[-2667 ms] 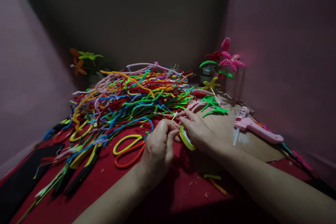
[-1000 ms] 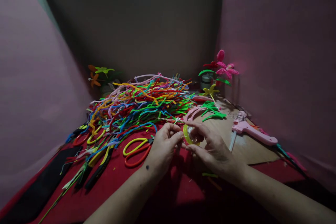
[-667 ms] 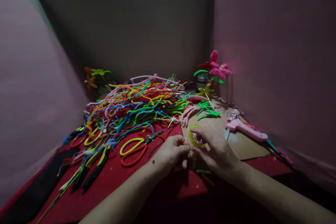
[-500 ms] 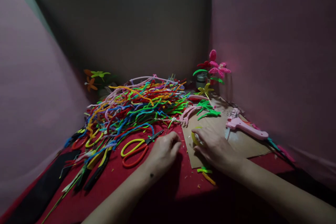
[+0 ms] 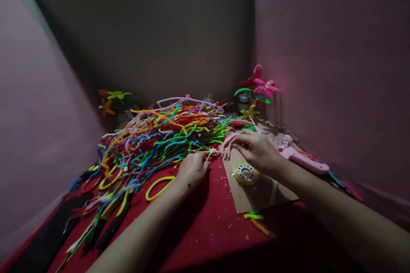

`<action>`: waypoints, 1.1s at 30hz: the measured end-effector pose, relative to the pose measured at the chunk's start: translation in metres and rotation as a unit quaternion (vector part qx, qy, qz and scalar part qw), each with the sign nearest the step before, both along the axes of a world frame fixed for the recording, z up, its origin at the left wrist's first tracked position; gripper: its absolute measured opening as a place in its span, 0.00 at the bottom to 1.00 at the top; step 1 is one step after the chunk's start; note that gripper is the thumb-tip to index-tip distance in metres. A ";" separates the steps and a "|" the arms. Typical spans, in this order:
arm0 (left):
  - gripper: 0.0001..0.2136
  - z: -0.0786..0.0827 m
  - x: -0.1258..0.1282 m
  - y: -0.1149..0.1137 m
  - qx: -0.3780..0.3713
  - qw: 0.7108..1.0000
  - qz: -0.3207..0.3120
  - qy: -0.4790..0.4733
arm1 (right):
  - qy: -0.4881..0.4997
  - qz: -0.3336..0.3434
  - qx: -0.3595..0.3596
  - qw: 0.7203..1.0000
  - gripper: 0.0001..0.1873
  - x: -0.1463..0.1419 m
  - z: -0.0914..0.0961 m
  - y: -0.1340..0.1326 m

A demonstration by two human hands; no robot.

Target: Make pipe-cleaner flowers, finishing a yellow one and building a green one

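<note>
My right hand [image 5: 258, 150] reaches over the cardboard sheet [image 5: 256, 194], its fingers bent and pinched at a pink pipe-cleaner piece [image 5: 226, 147] on the edge of the pile. A yellow tape roll [image 5: 245, 173] lies flat on the cardboard just below that hand, and nothing holds it. My left hand [image 5: 191, 169] rests curled on the red cloth at the near edge of the pile of coloured pipe cleaners [image 5: 160, 136]. It covers the blades of the scissors, whose yellow handle [image 5: 156, 185] sticks out to the left. What its fingers hold is hidden.
A pink glue gun [image 5: 303, 158] lies at the right of the cardboard. Pipe-cleaner flowers stand in a jar [image 5: 256, 89] at the back right, and more flowers [image 5: 110, 100] at the back left. Pliers and dark strips [image 5: 105, 222] lie front left. Short scraps [image 5: 256, 222] sit below the cardboard.
My right hand has set the tape roll down on the cardboard and moved up to the pink piece. My left hand has shifted forward over the scissors toward the pile.
</note>
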State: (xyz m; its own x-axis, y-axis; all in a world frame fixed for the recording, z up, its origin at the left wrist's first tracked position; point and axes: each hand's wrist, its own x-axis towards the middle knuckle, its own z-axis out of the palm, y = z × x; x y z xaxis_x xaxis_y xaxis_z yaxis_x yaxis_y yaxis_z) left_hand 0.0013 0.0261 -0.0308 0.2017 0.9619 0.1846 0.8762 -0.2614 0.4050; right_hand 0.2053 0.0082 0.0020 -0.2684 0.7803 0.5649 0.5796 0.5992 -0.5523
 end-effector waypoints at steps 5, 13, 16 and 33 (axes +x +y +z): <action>0.08 0.010 -0.006 -0.004 0.015 0.998 0.014 -0.057 | 0.323 -0.033 -0.068 0.943 0.06 0.002 0.029 0.033; 0.10 0.017 -0.020 -0.007 -0.146 0.835 0.024 -0.530 | 0.337 -0.070 -0.029 0.939 0.08 0.001 -0.008 0.035; 0.09 0.016 -0.025 -0.004 -0.162 0.769 0.021 -0.617 | 0.272 -0.063 0.012 0.960 0.09 -0.001 -0.016 0.033; 0.11 0.014 -0.020 -0.008 -0.199 0.709 0.049 -0.675 | -0.250 0.008 0.116 0.961 0.05 -0.012 -0.018 0.018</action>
